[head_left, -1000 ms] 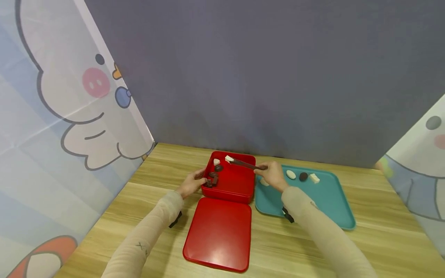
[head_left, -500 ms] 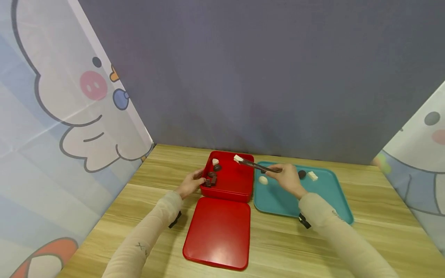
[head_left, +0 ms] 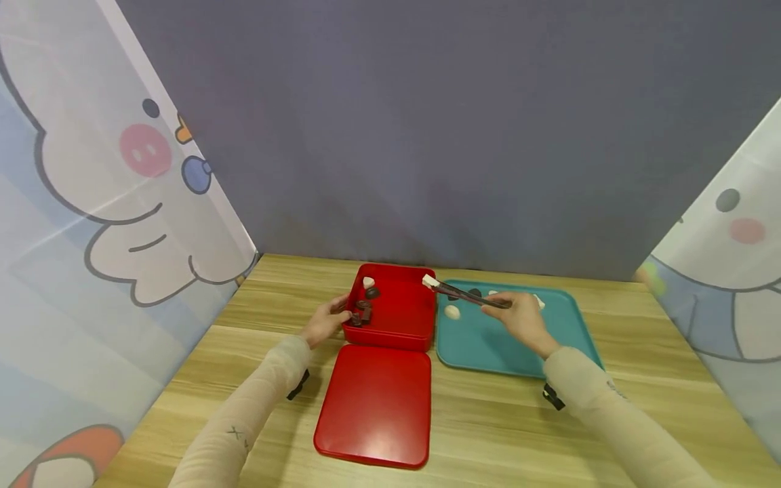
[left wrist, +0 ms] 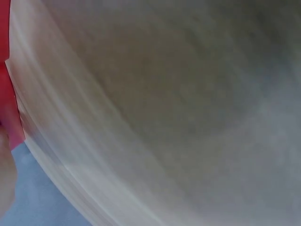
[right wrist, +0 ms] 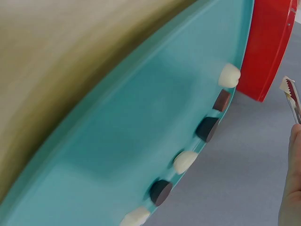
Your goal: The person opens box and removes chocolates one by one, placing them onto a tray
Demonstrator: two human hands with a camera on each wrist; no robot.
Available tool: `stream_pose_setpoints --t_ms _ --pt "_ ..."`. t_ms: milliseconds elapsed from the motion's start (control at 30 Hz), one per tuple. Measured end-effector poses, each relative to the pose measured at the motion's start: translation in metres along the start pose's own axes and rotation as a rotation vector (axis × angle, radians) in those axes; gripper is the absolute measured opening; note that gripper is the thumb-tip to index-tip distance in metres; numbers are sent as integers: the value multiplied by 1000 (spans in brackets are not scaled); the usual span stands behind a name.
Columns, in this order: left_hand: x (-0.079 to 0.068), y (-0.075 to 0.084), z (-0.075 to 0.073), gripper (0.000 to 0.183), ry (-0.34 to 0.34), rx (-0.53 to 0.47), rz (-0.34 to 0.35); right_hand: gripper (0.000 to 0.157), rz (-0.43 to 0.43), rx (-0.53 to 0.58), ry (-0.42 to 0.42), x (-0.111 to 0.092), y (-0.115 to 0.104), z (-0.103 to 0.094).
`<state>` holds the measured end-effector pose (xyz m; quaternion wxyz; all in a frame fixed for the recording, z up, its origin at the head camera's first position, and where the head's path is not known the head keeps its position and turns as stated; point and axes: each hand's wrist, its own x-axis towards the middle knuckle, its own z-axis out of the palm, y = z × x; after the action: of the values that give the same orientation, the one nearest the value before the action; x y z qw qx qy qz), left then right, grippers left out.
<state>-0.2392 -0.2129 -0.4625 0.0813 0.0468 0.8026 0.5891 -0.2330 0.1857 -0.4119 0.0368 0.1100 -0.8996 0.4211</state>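
My right hand [head_left: 521,320] grips slim dark tongs [head_left: 464,294] over the teal tray [head_left: 488,356]. Their tips hold a white chocolate piece [head_left: 430,280] close over the right rim of the red box [head_left: 390,339]. Serrated tong tips [right wrist: 292,92] show in the right wrist view. At the box's left wall my left hand [head_left: 326,322] holds the rim, thumb toward the inside. Dark chocolates [head_left: 364,308] and a white one [head_left: 369,282] lie along the left inside of the box. My right hand partly hides pieces on the tray.
White and dark chocolates sit along the tray's far side, among them a rounded white piece [head_left: 452,312] and a dark round one [right wrist: 160,192]. In front of the box lies a flat red lid [head_left: 373,407] on the wooden table [head_left: 488,427]. A grey backdrop [head_left: 427,135] stands behind.
My right hand has drawn the tongs and white piece rightward, from over the box's inside to its right rim. The left hand keeps its place on the box. The head view has shifted slightly.
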Motion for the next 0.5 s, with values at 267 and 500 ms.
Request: stream_pose_setpoints --t_ms 267,500 --pt "0 -2 -2 54 -8 -6 -16 28 -10 -74 38 -8 9 -9" --pt "-1 0 -1 54 -7 8 0 28 23 -87 24 -16 16 -13"
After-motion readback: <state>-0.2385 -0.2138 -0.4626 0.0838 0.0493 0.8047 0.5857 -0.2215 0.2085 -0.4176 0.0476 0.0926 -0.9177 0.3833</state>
